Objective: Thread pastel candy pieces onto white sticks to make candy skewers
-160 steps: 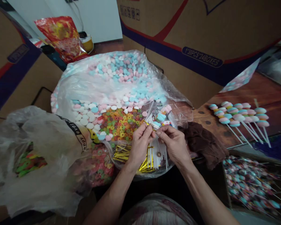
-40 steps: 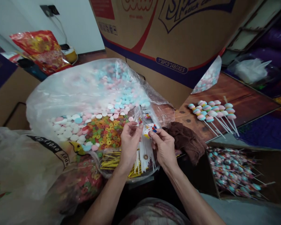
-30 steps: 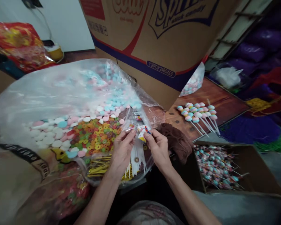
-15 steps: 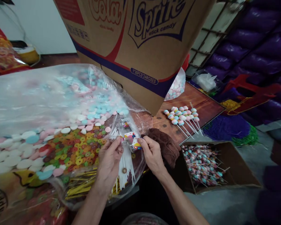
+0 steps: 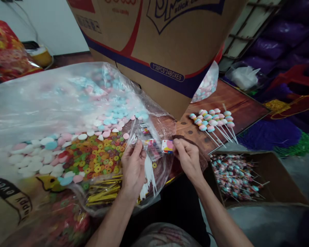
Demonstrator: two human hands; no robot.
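From my end, the left hand (image 5: pixel 132 164) and the right hand (image 5: pixel 187 159) face each other over the counter (image 5: pixel 243 101), with a printed clear wrapper (image 5: pixel 156 148) spanning the gap between them, above the white sticks (image 5: pixel 149 176). The right fingers pinch the wrapper's printed end; the left thumb and forefinger look pressed together on its other end, though glare blurs that grip. My main worry is the film: it looks thin, so an uneven pull could tear it or slip it from the left fingers. Being see-through, its edge is hard for me to judge, and a second layer might cling unnoticed. The gummy rings (image 5: pixel 95 156) and gold ties (image 5: pixel 104 190) lie just beside the left hand, so a careless sweep could scatter them. Near the brown cloth (image 5: pixel 201 149), the candy skewers (image 5: pixel 215 120) seem to have stick ends reaching past the counter's edge; a bump from the right arm could tip some towards the cardboard box (image 5: pixel 275 178).
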